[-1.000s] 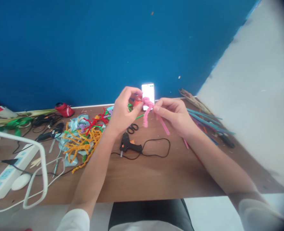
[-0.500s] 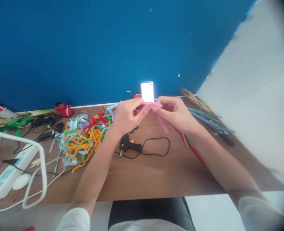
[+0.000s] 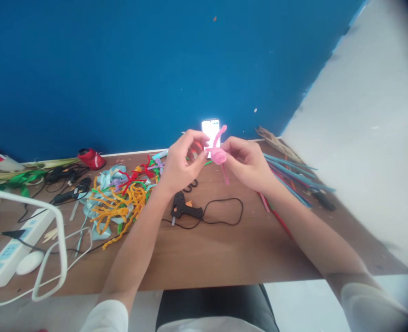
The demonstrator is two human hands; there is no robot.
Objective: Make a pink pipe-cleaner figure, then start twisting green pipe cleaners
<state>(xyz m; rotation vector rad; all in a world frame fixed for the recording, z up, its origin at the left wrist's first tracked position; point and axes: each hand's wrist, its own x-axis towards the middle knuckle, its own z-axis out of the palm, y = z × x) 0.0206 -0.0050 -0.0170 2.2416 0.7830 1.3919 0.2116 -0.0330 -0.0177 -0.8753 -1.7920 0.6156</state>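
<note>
Pink, fuzzy stem (image 3: 219,156) is wound into a small round coil, held up in the air beyond the black glue gun (image 3: 187,208), with one end curving upward and a thin pink length hanging below. The right hand (image 3: 248,163) pinches the coil at its edge between thumb and forefinger. The left hand (image 3: 185,161) is just beside it, fingers curled and thumb and forefinger apart at the tips; whether the other fingers grip the short pink end there I cannot tell.

Directly behind the coil, farther back than the glue gun, a lit phone (image 3: 206,133) stands upright by the blue wall (image 3: 121,69). The dark handles of scissors (image 3: 190,186) show just beyond the glue gun, partly covered by the left hand. Its black cable (image 3: 242,210) loops out to the right over the brown table (image 3: 207,263). Left of the glue gun lies a tangle of orange stems (image 3: 121,210) on pale blue ribbon (image 3: 102,233), with red stems (image 3: 134,177) at its far side. Farther left sits a white power strip (image 3: 38,228). Well to the right of the glue gun, blue stems (image 3: 290,168) lie in a loose bundle.
</note>
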